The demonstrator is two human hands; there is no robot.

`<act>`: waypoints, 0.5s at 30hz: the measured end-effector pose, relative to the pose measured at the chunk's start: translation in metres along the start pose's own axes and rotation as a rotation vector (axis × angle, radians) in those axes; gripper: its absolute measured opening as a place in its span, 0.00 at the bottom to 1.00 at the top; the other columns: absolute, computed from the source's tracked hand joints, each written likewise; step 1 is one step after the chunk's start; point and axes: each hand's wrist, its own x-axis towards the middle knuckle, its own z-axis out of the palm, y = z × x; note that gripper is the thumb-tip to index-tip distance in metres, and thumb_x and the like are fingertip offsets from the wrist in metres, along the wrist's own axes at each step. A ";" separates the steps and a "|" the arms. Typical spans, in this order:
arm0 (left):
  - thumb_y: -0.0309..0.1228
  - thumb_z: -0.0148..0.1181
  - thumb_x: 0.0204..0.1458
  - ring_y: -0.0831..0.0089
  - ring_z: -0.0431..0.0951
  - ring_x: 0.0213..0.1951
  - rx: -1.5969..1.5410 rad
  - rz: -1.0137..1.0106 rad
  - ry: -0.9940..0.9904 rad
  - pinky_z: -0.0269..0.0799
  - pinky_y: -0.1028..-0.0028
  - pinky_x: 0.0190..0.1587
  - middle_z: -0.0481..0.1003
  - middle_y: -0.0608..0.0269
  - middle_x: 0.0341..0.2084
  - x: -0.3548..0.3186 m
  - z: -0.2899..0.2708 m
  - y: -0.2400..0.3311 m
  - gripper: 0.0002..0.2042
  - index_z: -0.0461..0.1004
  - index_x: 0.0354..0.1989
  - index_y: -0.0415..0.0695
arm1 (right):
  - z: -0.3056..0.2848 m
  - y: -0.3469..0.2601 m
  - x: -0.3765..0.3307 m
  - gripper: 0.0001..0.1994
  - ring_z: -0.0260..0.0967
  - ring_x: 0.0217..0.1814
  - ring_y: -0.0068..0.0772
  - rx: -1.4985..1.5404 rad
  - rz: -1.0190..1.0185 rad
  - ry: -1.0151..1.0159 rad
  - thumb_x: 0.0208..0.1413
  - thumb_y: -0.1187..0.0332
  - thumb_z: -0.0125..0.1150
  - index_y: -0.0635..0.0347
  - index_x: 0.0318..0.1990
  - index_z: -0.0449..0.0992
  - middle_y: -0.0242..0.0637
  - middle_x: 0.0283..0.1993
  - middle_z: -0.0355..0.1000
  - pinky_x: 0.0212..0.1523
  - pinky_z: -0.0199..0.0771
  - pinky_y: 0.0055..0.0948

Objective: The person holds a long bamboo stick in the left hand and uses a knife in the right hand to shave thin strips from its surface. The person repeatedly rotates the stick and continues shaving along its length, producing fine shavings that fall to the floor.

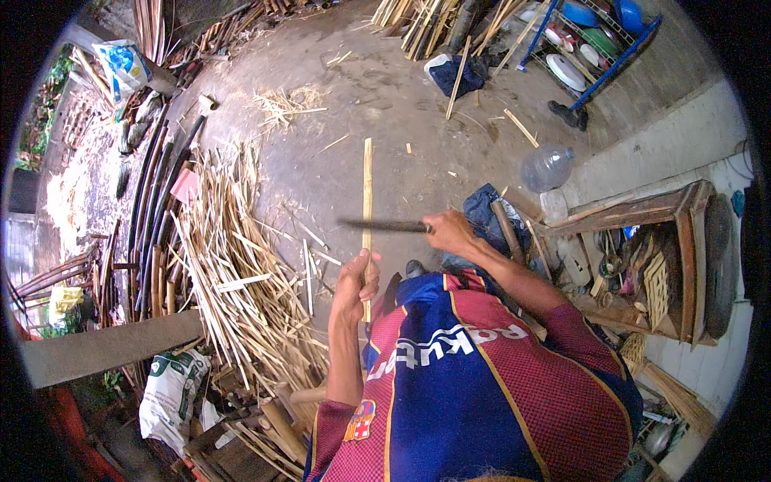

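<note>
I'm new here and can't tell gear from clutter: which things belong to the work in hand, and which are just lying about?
In the work:
pale strip, held in the left hand
dark blade, held in the right hand
heap of similar strips, probably

Apparently just lying about:
clear plastic bottle
white-and-green sack
blue-framed rack

The strip (368, 173) looks like matt, fibrous wood; the knife (393, 226), dull metal. At two o'clock, a glossy plastic jug (548, 169); at three, a rough wooden cabinet (686, 257).
</note>
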 end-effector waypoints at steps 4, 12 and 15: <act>0.40 0.47 0.66 0.85 0.52 0.10 0.001 0.027 -0.002 0.48 0.82 0.12 0.61 0.73 0.15 0.004 0.007 -0.001 0.14 0.71 0.42 0.40 | 0.001 0.011 0.025 0.13 0.75 0.33 0.59 -0.113 0.151 -0.015 0.49 0.65 0.58 0.51 0.41 0.82 0.53 0.30 0.76 0.36 0.74 0.53; 0.41 0.48 0.66 0.86 0.51 0.10 -0.040 -0.014 0.000 0.48 0.82 0.12 0.61 0.73 0.15 -0.011 -0.001 -0.008 0.15 0.70 0.41 0.40 | -0.004 0.025 0.036 0.15 0.75 0.33 0.60 -0.047 0.180 0.058 0.48 0.61 0.58 0.54 0.42 0.81 0.55 0.29 0.75 0.38 0.75 0.53; 0.41 0.47 0.67 0.86 0.51 0.10 -0.076 -0.042 0.066 0.48 0.82 0.12 0.62 0.73 0.16 -0.022 0.001 -0.007 0.15 0.70 0.41 0.40 | -0.017 0.033 0.044 0.14 0.76 0.34 0.59 -0.068 0.251 0.055 0.49 0.63 0.58 0.53 0.41 0.82 0.54 0.29 0.76 0.37 0.75 0.51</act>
